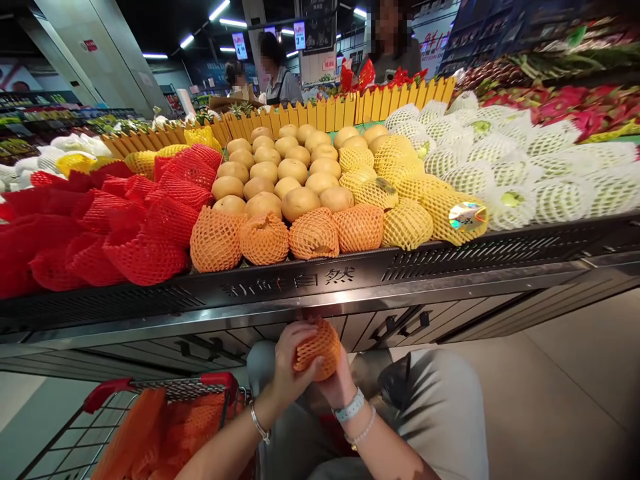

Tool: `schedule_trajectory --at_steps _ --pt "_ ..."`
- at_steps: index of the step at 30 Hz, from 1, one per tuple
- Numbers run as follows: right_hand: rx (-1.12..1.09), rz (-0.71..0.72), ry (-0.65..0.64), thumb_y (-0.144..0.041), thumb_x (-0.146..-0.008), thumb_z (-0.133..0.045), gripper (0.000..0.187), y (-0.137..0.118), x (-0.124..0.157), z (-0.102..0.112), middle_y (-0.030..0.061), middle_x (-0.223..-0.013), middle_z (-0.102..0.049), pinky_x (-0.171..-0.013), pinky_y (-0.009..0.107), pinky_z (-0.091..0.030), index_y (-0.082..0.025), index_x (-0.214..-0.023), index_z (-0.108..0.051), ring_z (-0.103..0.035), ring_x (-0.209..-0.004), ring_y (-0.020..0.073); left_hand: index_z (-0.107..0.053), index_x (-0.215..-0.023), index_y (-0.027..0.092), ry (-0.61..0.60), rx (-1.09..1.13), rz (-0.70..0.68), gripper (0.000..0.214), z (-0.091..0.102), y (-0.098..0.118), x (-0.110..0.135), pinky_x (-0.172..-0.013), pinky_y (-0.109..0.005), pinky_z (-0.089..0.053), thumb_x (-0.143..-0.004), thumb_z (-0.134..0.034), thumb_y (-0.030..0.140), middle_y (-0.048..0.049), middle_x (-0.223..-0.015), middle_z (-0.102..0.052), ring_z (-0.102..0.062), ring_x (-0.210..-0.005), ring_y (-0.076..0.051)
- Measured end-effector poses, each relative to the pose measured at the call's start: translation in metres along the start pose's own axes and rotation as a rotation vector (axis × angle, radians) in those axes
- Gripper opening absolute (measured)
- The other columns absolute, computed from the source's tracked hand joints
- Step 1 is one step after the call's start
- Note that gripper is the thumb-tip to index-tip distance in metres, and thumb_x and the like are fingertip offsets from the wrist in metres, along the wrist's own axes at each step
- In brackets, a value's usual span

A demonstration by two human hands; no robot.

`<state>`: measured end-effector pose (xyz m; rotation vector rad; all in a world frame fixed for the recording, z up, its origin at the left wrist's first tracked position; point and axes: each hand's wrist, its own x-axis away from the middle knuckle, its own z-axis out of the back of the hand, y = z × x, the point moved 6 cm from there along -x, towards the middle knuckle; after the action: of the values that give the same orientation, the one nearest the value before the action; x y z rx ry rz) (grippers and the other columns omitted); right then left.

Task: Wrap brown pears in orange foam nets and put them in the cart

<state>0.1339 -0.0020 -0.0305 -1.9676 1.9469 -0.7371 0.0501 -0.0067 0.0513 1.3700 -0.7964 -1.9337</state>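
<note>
Above my lap, both hands are around a round pear in an orange foam net [326, 350]. My left hand [294, 357] is closed over its left side and top, fingers curled on the mesh. From below and the right, my right hand [337, 383] cups it; most of those fingers are hidden behind the fruit. In front, the display shelf carries a row of pears in orange nets [313, 233], with bare brownish-yellow pears [300, 203] stacked behind them. Orange foam nets [150, 433] fill a shopping cart [107, 393] at my lower left.
A black slotted rail [370, 270] and metal ledge run along the shelf front. Fruit in red nets [145, 247] lies left; yellow-netted fruit [407, 223] and white-netted fruit [565, 193] lie right. A yellow picket fence [330, 115] stands behind. Several people are beyond it.
</note>
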Motion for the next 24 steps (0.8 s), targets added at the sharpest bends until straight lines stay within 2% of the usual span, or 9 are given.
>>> schedule_trajectory --at_steps 3,5,7,9,11,14,16,20,24 --pt "0.054 -0.05 -0.053 -0.048 -0.08 -0.054 0.033 0.013 -0.005 0.008 0.0045 -0.089 -0.074 -0.076 0.036 -0.057 -0.022 -0.087 -0.072 -0.069 -0.082 0.0205 -0.058 -0.113 0.027 -0.047 0.027 0.024 0.031 -0.001 0.0 0.004 -0.094 -0.044 -0.044 -0.082 -0.062 0.026 -0.0088 -0.108 -0.065 -0.059 -0.105 -0.025" --pt "0.168 -0.011 -0.083 -0.048 -0.084 -0.047 0.036 0.017 -0.008 0.014 0.0051 -0.09 -0.074 -0.077 0.036 -0.056 -0.023 -0.088 -0.072 -0.07 -0.085 0.0198 -0.052 -0.12 0.028 -0.021 0.16 0.021 0.041 0.001 -0.004 0.007 -0.095 -0.047 -0.044 -0.082 -0.062 0.039 -0.0099 -0.113 -0.063 -0.058 -0.109 -0.027" --pt "0.237 0.018 -0.1 -0.048 -0.086 -0.043 0.038 0.019 -0.013 0.02 0.0058 -0.091 -0.074 -0.077 0.036 -0.056 -0.023 -0.088 -0.072 -0.069 -0.088 0.0198 -0.043 -0.125 0.03 0.044 0.259 -0.011 0.066 0.004 -0.01 0.007 -0.099 -0.05 -0.041 -0.071 -0.068 0.057 -0.0107 -0.12 -0.058 -0.055 -0.115 -0.03" --pt "0.19 -0.015 -0.081 -0.048 -0.086 -0.044 0.037 0.016 -0.017 0.025 0.0055 -0.091 -0.074 -0.077 0.037 -0.056 -0.025 -0.087 -0.072 -0.069 -0.09 0.0206 -0.037 -0.128 0.032 0.104 0.27 -0.014 0.093 0.006 -0.018 0.004 -0.105 -0.052 -0.035 -0.05 -0.077 0.066 -0.0117 -0.128 -0.052 -0.049 -0.123 -0.033" --pt "0.078 -0.081 -0.045 -0.048 -0.083 -0.049 0.032 0.007 -0.02 0.027 0.0042 -0.093 -0.074 -0.082 0.039 -0.055 -0.026 -0.085 -0.072 -0.069 -0.092 0.0215 -0.031 -0.133 0.031 0.146 0.266 0.056 0.11 0.002 -0.025 -0.001 -0.11 -0.052 -0.03 -0.04 -0.08 0.066 -0.0138 -0.136 -0.044 -0.042 -0.13 -0.035" --pt "-0.042 -0.161 -0.039 -0.05 -0.079 -0.055 0.036 -0.012 -0.018 0.017 0.0059 -0.105 -0.072 -0.094 0.044 -0.05 -0.022 -0.093 -0.072 -0.066 -0.103 0.0243 -0.023 -0.139 0.03 0.191 0.375 0.267 0.113 -0.013 -0.035 -0.003 -0.112 -0.047 -0.028 -0.047 -0.081 0.061 -0.0149 -0.143 -0.038 -0.037 -0.134 -0.032" --pt "-0.029 -0.055 0.025 -0.055 -0.082 -0.052 0.044 -0.03 -0.014 0.01 0.0066 -0.117 -0.068 -0.1 0.044 -0.046 -0.021 -0.104 -0.069 -0.061 -0.113 0.0245 -0.03 -0.137 0.027 0.187 0.511 0.448 0.111 -0.028 -0.042 0.004 -0.11 -0.044 -0.032 -0.046 -0.083 0.059 -0.0148 -0.137 -0.045 -0.042 -0.131 -0.031" --pt "0.183 0.378 0.255 -0.054 -0.087 -0.049 0.042 -0.057 0.006 -0.003 0.0056 -0.123 -0.064 -0.103 0.042 -0.043 -0.024 -0.11 -0.067 -0.059 -0.115 0.0224 -0.051 -0.122 0.022 0.25 0.749 0.786 0.09 -0.042 -0.06 0.029 -0.101 -0.044 -0.042 -0.045 -0.084 0.055 -0.0122 -0.117 -0.063 -0.058 -0.113 -0.03" --pt "0.352 0.49 0.118 -0.051 -0.088 -0.051 0.041 -0.056 0.009 -0.028 0.0104 -0.119 -0.067 -0.103 0.043 -0.042 -0.019 -0.105 -0.07 -0.061 -0.113 0.0248 -0.063 -0.108 0.02 0.434 0.899 0.844 0.067 -0.028 -0.07 0.037 -0.094 -0.038 -0.048 -0.051 -0.082 0.051 -0.0079 -0.107 -0.069 -0.064 -0.099 -0.025"
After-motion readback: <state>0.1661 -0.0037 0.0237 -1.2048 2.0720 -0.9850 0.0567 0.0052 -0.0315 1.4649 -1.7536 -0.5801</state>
